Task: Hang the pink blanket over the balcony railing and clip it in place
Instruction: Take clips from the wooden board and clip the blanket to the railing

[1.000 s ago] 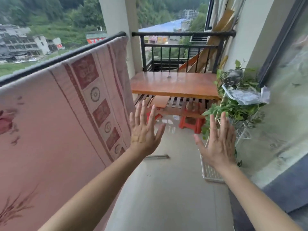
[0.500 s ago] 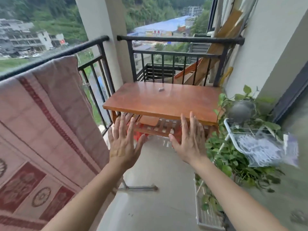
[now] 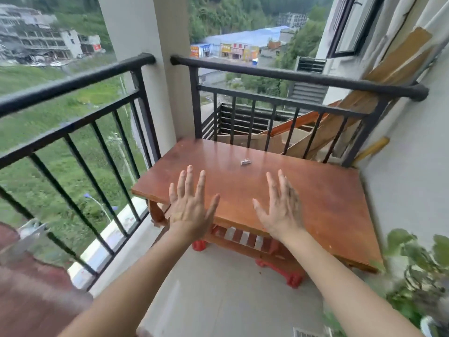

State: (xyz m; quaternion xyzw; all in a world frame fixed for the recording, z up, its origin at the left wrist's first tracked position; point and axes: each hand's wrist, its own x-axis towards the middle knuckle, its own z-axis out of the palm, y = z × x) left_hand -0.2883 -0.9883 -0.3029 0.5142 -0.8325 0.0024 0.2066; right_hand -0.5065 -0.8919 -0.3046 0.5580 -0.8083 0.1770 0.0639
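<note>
Two empty hands held out over the balcony table.

The left hand (image 3: 192, 207) and right hand (image 3: 281, 207) have fingers spread open, holding nothing. A small clip (image 3: 245, 162) lies on the wooden table (image 3: 328, 203). The pink blanket (image 3: 29, 295) shows blurred at the lower left, below the railing (image 3: 73, 83).

Railing (image 3: 291, 77): black painted metal, matt, slightly rough top rail. Table (image 3: 328, 203): reddish-brown wood, smooth, semi-gloss with faint reflections. Small clip (image 3: 245, 162) on tabletop: pale, looks metallic. Blanket (image 3: 29, 300): pink cloth, blurred. Floor (image 3: 218, 300): pale, smooth, matt. Boards (image 3: 388, 76) beyond railing: bare wood, matt. Stools (image 3: 289, 278) under table: red plastic.
</note>
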